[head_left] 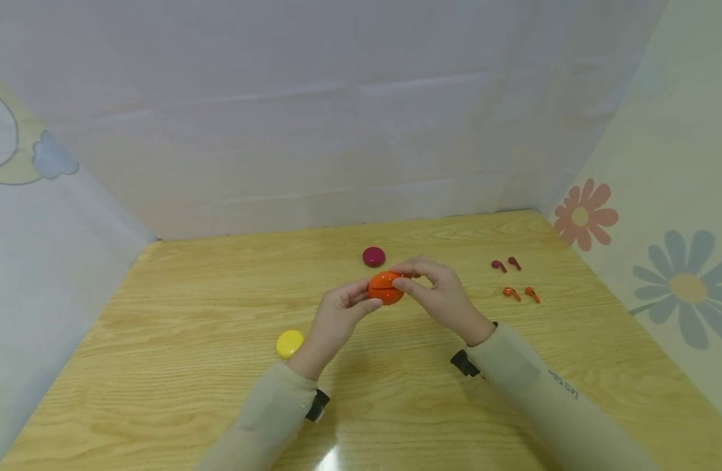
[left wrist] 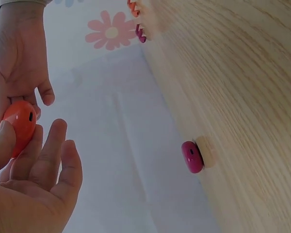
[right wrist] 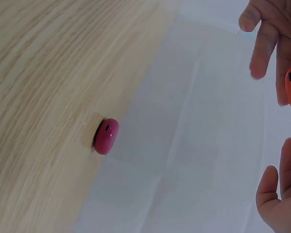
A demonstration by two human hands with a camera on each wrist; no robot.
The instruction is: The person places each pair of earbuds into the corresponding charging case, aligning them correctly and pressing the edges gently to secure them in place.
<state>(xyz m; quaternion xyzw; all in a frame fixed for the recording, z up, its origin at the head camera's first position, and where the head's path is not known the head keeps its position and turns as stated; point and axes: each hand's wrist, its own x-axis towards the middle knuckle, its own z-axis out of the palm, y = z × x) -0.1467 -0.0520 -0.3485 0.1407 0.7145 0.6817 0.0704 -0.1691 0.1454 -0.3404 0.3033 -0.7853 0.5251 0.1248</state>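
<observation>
Above the table, both hands hold an orange earbud case (head_left: 386, 288), round and glossy, with a dark seam across it. My left hand (head_left: 335, 318) grips its left side between thumb and fingers. On the upper right side, my right hand (head_left: 440, 296) pinches it with thumb and forefinger. A small dark slot shows on the orange case (left wrist: 22, 125) in the left wrist view. Whether the lid is raised I cannot tell. Past the hands, a magenta earbud case (head_left: 373, 256) lies on the table. A yellow round case (head_left: 290, 343) sits beside the left wrist, partly covered by it.
To the right on the wooden table (head_left: 190, 314) lie two magenta earbuds (head_left: 499, 266) and, nearer, two orange earbuds (head_left: 511, 294). A pale cloth wall (head_left: 337, 144) rises behind the table, and a flower-printed wall (head_left: 649, 196) borders its right side.
</observation>
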